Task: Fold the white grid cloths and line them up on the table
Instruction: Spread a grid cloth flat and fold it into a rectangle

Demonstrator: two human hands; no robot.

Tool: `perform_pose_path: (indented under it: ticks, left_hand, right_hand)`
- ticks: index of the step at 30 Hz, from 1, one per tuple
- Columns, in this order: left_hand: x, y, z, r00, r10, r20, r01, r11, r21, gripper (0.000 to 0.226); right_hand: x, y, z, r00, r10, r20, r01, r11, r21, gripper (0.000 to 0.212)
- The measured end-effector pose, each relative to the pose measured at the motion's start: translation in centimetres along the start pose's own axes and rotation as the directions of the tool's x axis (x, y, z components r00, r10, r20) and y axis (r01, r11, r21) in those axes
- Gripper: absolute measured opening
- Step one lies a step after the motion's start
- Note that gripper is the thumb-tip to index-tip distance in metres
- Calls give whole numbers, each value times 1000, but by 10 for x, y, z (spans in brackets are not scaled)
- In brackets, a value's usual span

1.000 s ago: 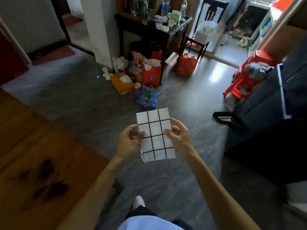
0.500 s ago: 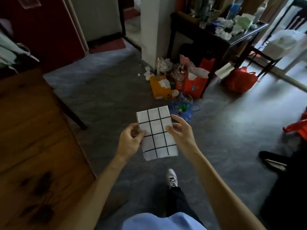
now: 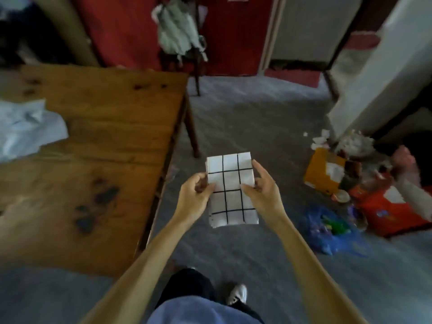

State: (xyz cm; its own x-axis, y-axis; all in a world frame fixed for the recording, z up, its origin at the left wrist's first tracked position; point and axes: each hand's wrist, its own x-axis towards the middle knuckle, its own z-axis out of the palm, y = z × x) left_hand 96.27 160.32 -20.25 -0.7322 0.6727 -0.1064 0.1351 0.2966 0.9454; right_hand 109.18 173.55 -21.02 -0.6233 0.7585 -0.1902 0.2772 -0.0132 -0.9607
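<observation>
Holding a folded cloth [image 3: 230, 189] out in front of the body at centre frame, above the grey floor [image 3: 245, 118] and not yet over the table [image 3: 98, 146]. Pinching its left edge with the left hand [image 3: 195, 198], thumb on top and the other fingers curled underneath; gripping the right edge with the right hand [image 3: 263, 194], thumb pressing the upper face, index finger lying straight along the side (the remaining fingers tucked below, out of sight). Both hands closed on the cloth, then, neither one free.

Running the long axis of the cloth up and down the frame, away from the body, roughly parallel to the near table edge. Lying to the left of the cloth, that table: its right edge just left of the left hand, the wooden top filling the left half of the frame. Making the left hand the nearer one to the table, so the coming move looks like a sideways carry to the left and a lowering onto the wood.

Showing at the far left edge a rumpled pale blue-white heap [image 3: 25, 129], cut off by the frame and too blurred to tell whether it is more grid cloth. Showing no folded cloths lined up on the visible part of the table. Smearing the litter pile [image 3: 350, 178] at right and the chair [image 3: 184, 50] at upper centre with motion blur. Hiding the underside of the cloth and how many layers it holds.
</observation>
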Motion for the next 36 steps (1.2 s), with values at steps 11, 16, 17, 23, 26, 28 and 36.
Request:
perform_pose_path:
  ticks: [11,16,17,23,26,28,36]
  left_hand:
    - [19,-69,-110,877,-234,-420,112,949,-296,15]
    - [26,-110,-147,743,-380,-550,147,895,-420,17]
    - [25,-118,-154,723,-404,-560,161,887,-433,17]
    - [30,-155,-190,600,-518,-611,262,848,-461,18]
    - [39,-170,-200,546,-545,-636,345,838,-422,19]
    - [47,-180,-204,513,-558,-652,389,829,-402,19]
    - [70,-206,-203,370,-644,-669,529,738,-419,26]
  right_hand:
    - [89,-25,151,861,-11,508,107,981,-161,65]
    - [117,-33,223,742,103,663,130,948,-292,65]
    - [121,-32,237,722,130,680,126,941,-314,65]
    - [141,-24,307,621,203,757,186,900,-395,65]
    - [151,-21,332,590,217,778,211,888,-408,64]
    - [160,-18,346,569,241,786,207,883,-421,62]
    - [190,0,378,452,326,830,247,848,-468,58]
